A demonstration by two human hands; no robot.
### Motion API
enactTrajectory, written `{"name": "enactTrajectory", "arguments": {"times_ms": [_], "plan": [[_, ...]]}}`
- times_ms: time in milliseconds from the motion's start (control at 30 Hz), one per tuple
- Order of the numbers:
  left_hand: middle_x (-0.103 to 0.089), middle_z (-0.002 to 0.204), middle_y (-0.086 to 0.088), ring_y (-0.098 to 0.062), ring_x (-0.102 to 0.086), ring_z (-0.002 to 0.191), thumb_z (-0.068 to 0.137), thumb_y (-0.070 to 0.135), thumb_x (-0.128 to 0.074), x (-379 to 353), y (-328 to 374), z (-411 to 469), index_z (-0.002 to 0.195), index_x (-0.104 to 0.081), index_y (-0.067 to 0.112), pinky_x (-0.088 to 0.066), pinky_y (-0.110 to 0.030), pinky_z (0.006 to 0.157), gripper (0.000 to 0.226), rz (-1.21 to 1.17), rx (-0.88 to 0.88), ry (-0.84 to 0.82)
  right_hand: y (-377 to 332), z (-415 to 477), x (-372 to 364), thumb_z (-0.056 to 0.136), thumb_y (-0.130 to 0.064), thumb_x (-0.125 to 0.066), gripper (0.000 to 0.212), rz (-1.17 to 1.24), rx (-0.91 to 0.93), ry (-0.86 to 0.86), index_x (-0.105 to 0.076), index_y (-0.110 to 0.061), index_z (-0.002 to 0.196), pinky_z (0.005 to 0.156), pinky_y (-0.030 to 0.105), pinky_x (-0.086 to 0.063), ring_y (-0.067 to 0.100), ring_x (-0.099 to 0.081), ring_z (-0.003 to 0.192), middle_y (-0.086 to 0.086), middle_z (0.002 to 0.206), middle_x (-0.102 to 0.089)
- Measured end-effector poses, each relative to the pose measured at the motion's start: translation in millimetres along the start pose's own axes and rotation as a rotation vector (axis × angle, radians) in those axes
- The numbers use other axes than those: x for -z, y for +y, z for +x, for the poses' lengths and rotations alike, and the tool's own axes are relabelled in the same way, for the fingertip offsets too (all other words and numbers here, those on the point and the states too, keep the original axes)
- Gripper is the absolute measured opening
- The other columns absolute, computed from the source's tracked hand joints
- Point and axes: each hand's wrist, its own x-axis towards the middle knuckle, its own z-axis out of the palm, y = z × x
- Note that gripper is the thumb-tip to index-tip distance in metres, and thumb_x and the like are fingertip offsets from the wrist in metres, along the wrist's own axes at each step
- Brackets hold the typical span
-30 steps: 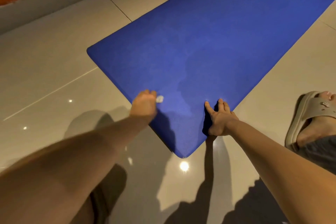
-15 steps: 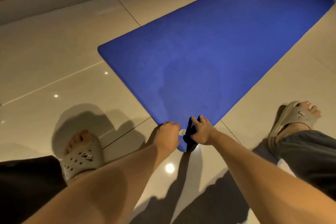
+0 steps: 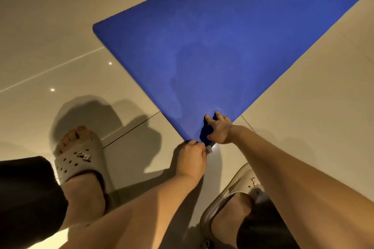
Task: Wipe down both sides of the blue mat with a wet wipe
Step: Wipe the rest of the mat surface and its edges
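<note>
I log, head view: blue mat (image 3: 222,46) on tiled floor (image 3: 60,26); left hand (image 3: 192,158) pinching its near corner, white wipe (image 3: 209,149) at the fingers; right hand (image 3: 220,130) gripping alongside; left slipper (image 3: 81,166), right slipper (image 3: 238,183), beige.

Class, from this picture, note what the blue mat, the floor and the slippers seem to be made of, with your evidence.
Blue mat: probably foam or rubber, matte; no shine, rounded corner, darker damp-looking patch.
Floor: glazed or polished tile, glossy; it mirrors lamp spots and shows thin joints.
Slippers: moulded foam-like plastic, dull beige; thick one-piece strap with punched holes.
</note>
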Motion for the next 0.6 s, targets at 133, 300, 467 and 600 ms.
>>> {"name": "enactTrajectory", "arguments": {"times_ms": [133, 300, 467, 600], "plan": [[-0.062, 0.08, -0.007, -0.028, -0.063, 0.071, 0.092, 0.019, -0.067, 3, -14, 14, 0.08, -0.065, 0.016, -0.048, -0.036, 0.062, 0.013, 0.101, -0.207, 0.019, 3, 4, -10, 0.099, -0.038, -0.055, 0.09, 0.04, 0.012, 0.007, 0.011, -0.033, 0.16, 0.125, 0.049, -0.009, 0.033, 0.017, 0.153, 0.009, 0.165, 0.024], [-0.059, 0.079, 0.005, -0.022, -0.059, 0.065, 0.101, 0.053, -0.045, 37, -60, 52, 0.079, -0.055, 0.026, -0.051, -0.035, 0.063, 0.036, 0.019, 0.002, 0.178, 5, 3, -13, 0.099, -0.035, -0.055, 0.088, 0.07, 0.024, 0.023, 0.01, -0.034, 0.16, 0.124, 0.047, -0.01, 0.033, 0.018, 0.153, 0.008, 0.166, 0.023], [-0.064, 0.081, 0.001, -0.028, -0.062, 0.074, 0.099, 0.049, -0.046, 14, -44, 32, 0.081, -0.054, 0.024, -0.051, -0.038, 0.065, 0.032, -0.134, 0.175, 0.223, 2, 2, -14, 0.099, -0.033, -0.056, 0.089, 0.091, 0.017, 0.033, 0.01, -0.034, 0.16, 0.125, 0.047, -0.011, 0.033, 0.019, 0.153, 0.007, 0.165, 0.024], [-0.065, 0.096, -0.006, -0.027, -0.061, 0.089, 0.097, 0.025, -0.063, -6, -9, 5, 0.093, -0.066, 0.016, -0.048, -0.037, 0.077, 0.01, -0.142, 0.134, 0.075, 1, 4, -15, 0.098, -0.043, -0.055, 0.091, 0.068, 0.004, 0.028, 0.012, -0.033, 0.16, 0.125, 0.047, -0.008, 0.034, 0.019, 0.152, 0.009, 0.165, 0.025]]}}
